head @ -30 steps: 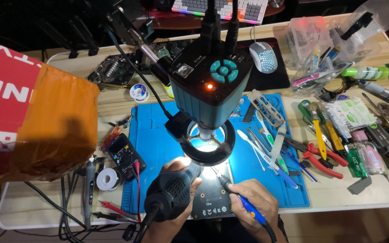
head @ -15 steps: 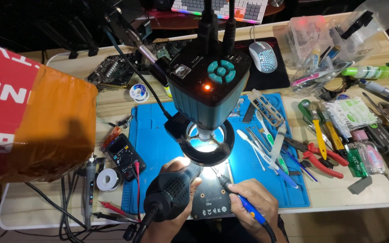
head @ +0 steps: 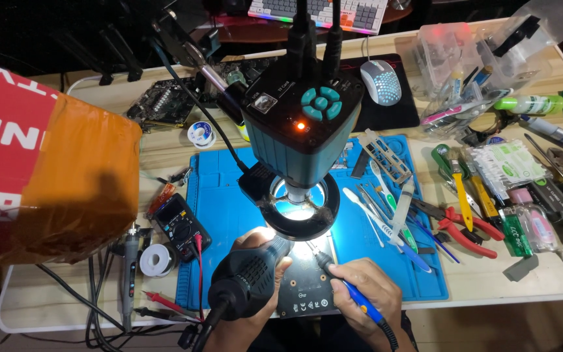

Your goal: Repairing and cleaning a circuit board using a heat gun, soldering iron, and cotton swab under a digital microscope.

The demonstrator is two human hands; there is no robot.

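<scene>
Below, left hand (head: 255,261) has its grip closed around a black hot-air handle (head: 245,281), nozzle pointing up toward the lit spot. Right hand (head: 366,290) pinches a blue-handled soldering iron (head: 350,290) pen-style, tip just left of that grip. Dark circuit board (head: 304,287) lies between both grips, under the microscope ring light (head: 300,205), on the blue mat (head: 219,215). Multimeter (head: 178,225) sits left of the left grip.

A bulky black plastic hot-air handpiece (head: 249,280) pointed its nozzle up-right at a dark rectangular circuit board (head: 304,290). The board lay flat under bright light. A slim blue-handled soldering iron (head: 350,290) slanted, tip near the board's top edge.
</scene>
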